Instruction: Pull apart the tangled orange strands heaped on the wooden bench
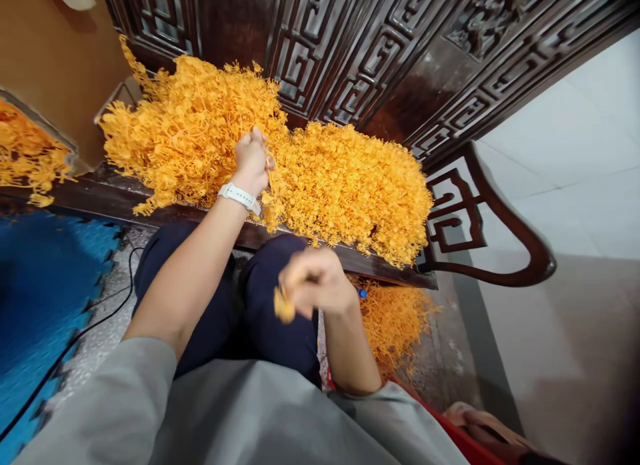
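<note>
Two heaps of yellow-orange plastic flower sprigs, a left heap point(185, 125) and a right heap point(350, 185), lie side by side on a dark carved wooden bench point(320, 248). My left hand point(253, 160), with a white watch band at the wrist, is closed on a yellow sprig where the heaps meet. That sprig hangs down beside the wrist. Over my right knee, my right hand point(317, 282) is blurred by motion, its fingers closed round a small yellow piece point(284, 305) that sticks out on their left side.
A cardboard box point(60, 58) with more orange sprigs point(30, 152) stands at the left. The curved wooden armrest point(520, 252) is at the right. Loose orange pieces point(395, 318) lie below the bench. A black cable point(85, 332) crosses near the blue mat point(45, 278).
</note>
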Demonstrator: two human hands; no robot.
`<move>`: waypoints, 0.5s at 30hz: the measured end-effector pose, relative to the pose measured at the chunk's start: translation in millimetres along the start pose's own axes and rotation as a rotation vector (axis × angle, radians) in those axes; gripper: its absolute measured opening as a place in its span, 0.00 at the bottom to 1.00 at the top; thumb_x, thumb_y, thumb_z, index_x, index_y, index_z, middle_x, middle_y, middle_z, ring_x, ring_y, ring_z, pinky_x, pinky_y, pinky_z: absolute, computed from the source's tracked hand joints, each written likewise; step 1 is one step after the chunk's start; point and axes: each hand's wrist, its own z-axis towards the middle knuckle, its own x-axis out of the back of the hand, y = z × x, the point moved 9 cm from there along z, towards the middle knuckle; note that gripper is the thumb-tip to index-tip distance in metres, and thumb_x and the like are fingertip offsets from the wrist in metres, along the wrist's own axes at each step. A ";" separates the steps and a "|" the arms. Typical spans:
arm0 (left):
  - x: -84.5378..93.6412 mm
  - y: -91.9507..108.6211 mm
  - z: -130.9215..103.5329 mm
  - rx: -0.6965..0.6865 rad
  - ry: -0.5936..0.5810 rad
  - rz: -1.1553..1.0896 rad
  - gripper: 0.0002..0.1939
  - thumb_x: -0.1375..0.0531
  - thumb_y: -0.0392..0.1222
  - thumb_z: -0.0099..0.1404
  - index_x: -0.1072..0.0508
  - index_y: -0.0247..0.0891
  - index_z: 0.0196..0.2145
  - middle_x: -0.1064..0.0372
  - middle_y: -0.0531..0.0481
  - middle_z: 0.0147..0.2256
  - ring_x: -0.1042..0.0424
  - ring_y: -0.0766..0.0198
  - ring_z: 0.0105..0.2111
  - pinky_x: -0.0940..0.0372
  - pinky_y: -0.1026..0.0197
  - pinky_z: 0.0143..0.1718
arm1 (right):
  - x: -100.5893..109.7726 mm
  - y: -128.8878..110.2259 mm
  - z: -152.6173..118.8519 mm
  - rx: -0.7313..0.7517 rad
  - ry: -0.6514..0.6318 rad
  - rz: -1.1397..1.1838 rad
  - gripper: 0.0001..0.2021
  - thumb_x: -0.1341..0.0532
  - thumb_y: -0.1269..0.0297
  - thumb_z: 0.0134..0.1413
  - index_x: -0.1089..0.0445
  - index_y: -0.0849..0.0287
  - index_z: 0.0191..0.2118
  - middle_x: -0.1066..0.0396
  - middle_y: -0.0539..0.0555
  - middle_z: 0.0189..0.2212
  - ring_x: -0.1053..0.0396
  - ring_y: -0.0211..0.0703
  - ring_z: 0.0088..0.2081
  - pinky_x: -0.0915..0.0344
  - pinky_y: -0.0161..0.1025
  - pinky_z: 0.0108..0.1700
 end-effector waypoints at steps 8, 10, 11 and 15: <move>-7.4 -3.1 -21.1 0.202 -0.122 -0.106 0.14 0.35 0.49 0.74 0.30 0.40 0.33 0.38 0.56 0.20 0.38 0.72 0.17 0.42 0.70 0.18 | 113.1 -27.4 -35.8 0.325 0.651 0.249 0.10 0.32 0.53 0.63 0.23 0.51 0.44 0.32 0.44 0.24 0.41 0.30 0.22 0.39 0.27 0.23; -13.3 -6.2 -30.9 0.241 -0.162 -0.153 0.14 0.38 0.45 0.77 0.30 0.39 0.33 0.34 0.55 0.21 0.32 0.72 0.20 0.35 0.72 0.22 | 129.7 -3.4 -41.1 0.177 0.900 0.209 0.12 0.32 0.55 0.61 0.25 0.54 0.46 0.31 0.45 0.28 0.40 0.31 0.25 0.39 0.29 0.25; -17.2 -7.9 -35.3 0.259 -0.181 -0.170 0.14 0.39 0.43 0.78 0.31 0.39 0.32 0.32 0.53 0.22 0.29 0.71 0.22 0.32 0.72 0.25 | 130.1 5.1 -40.4 0.106 0.960 0.128 0.14 0.30 0.56 0.60 0.26 0.54 0.48 0.31 0.46 0.30 0.39 0.32 0.26 0.38 0.31 0.26; -34.5 -11.2 -50.4 0.293 -0.240 -0.238 0.14 0.43 0.38 0.80 0.32 0.37 0.32 0.25 0.48 0.27 0.21 0.68 0.29 0.23 0.68 0.37 | 122.4 7.9 -19.0 0.019 0.974 -0.418 0.21 0.28 0.50 0.57 0.28 0.54 0.51 0.27 0.49 0.38 0.34 0.36 0.32 0.36 0.35 0.34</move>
